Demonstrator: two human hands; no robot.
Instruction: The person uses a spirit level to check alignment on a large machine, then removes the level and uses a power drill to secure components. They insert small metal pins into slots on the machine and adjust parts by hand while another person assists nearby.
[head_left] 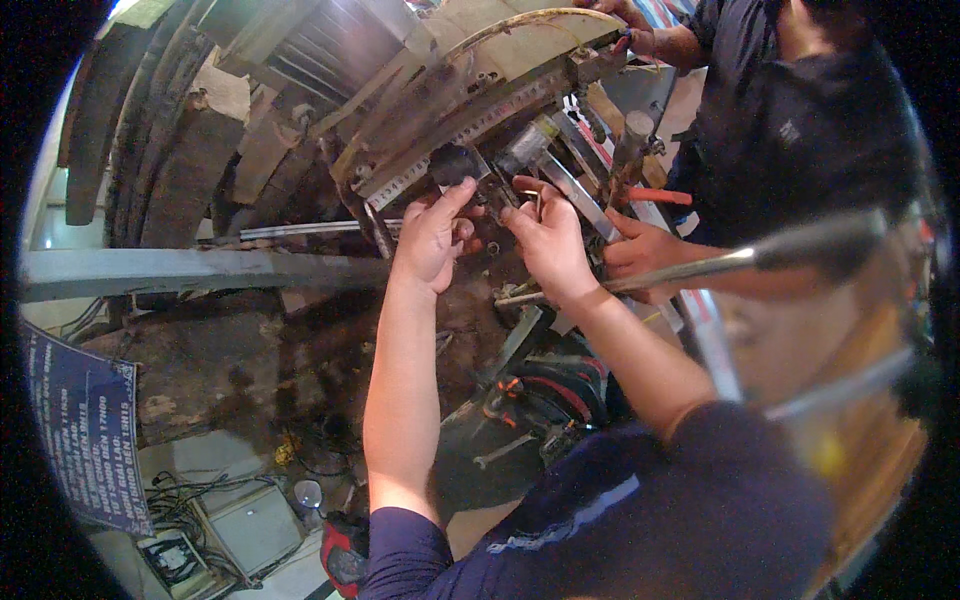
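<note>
Care is advised while the left hand (432, 240), closed on a black knob (455, 163), is steadied and the right hand (548, 243), pinched on a small metal part (527, 197), is aligned beneath the rusty frame (450, 105).

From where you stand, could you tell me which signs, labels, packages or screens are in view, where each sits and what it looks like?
Sign: lower left, below the machine, leaning at a tilt; a rectangular dark blue board with pale lettering.
Label strip: right of the right hand, running down beside the other person's hand; long, narrow, white with red marks, too blurred to tell more.
No packages or screens can be made out.
</note>
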